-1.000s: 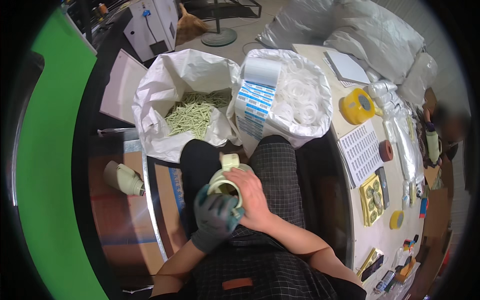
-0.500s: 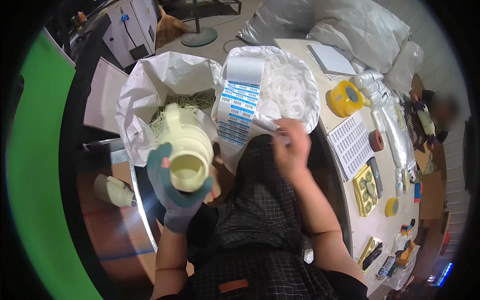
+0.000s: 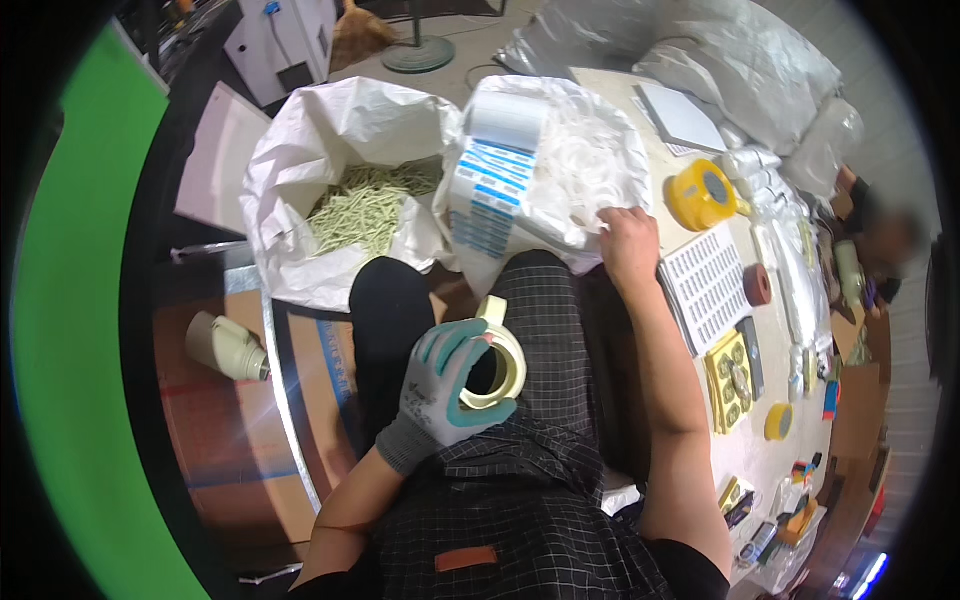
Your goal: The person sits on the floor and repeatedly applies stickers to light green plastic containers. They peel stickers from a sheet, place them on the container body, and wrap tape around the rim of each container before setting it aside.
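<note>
My left hand, in a grey and teal glove, grips a pale cream-green plastic jug over my lap. The jug's round mouth faces up, and its handle points away from me. My bare right hand is at the right rim of a white sack full of translucent white plastic rings. Its fingers are bent and closed, with the tips partly hidden; what is in them I cannot make out. A roll of blue-and-white labels lies on the left of that sack, its strip hanging down the front.
Left of the rings, another white sack holds pale green sticks. A similar jug lies on cardboard at the left. The right-hand table carries yellow tape, a label sheet and plastic-wrapped packs. Another person is at the far right.
My left hand has brought the jug down and right, from before the stick sack to my lap, turning it more upright. My right hand has moved up and right to the sack's rim.
</note>
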A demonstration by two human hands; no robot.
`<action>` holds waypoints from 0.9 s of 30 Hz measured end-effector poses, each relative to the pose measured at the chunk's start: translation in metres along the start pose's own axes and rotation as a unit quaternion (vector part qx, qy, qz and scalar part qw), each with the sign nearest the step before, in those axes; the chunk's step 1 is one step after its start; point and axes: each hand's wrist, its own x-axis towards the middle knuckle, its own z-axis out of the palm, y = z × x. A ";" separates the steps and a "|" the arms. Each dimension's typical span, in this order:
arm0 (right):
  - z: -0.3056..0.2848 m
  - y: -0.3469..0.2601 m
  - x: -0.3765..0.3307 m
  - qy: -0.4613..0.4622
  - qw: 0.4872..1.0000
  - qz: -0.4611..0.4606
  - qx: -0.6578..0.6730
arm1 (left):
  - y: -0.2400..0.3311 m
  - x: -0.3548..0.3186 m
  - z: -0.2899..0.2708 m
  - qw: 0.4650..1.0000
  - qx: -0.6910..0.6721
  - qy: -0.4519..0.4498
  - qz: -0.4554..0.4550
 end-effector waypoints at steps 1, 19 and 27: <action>0.001 -0.004 0.006 -0.004 1.000 -0.005 -0.002 | -0.003 0.000 0.001 1.000 0.004 0.009 0.016; -0.075 -0.074 -0.009 -0.080 0.969 0.007 0.232 | -0.009 -0.013 0.015 0.994 0.074 0.064 0.049; -0.103 -0.154 -0.053 -0.009 0.918 -0.303 0.255 | 0.002 -0.004 0.002 0.988 0.135 0.050 0.050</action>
